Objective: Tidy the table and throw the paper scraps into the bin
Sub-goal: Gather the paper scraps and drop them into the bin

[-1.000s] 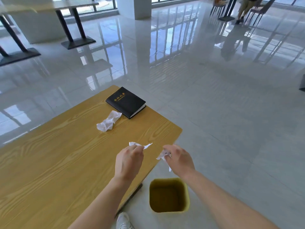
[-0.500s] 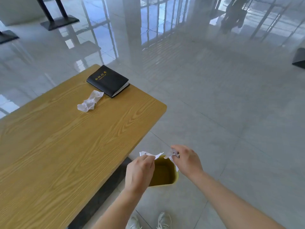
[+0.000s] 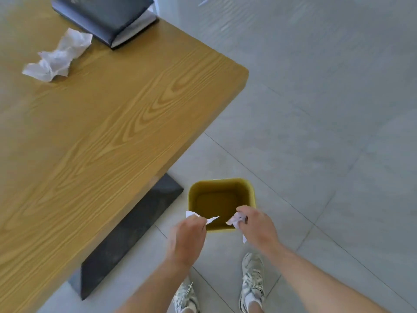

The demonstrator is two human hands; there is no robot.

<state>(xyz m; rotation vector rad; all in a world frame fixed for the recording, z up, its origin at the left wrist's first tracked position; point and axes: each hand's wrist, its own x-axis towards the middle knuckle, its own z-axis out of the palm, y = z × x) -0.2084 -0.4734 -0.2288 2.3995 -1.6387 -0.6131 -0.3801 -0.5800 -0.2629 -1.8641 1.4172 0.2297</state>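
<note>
White paper scraps [image 3: 212,219] are pinched in left hand [image 3: 188,237] and right hand [image 3: 259,228], knuckles up, over the yellow bin [image 3: 250,190].

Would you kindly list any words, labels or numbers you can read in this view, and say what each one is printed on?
Nothing here is legible.
Black notebook: faint markings on the cover near the top edge of the picture, cut off and too blurred to read.
Paper scrap in the right hand: a small dark mark, too small to tell whether it is print.
Yellow bin, crumpled paper, table: no text visible.
</note>
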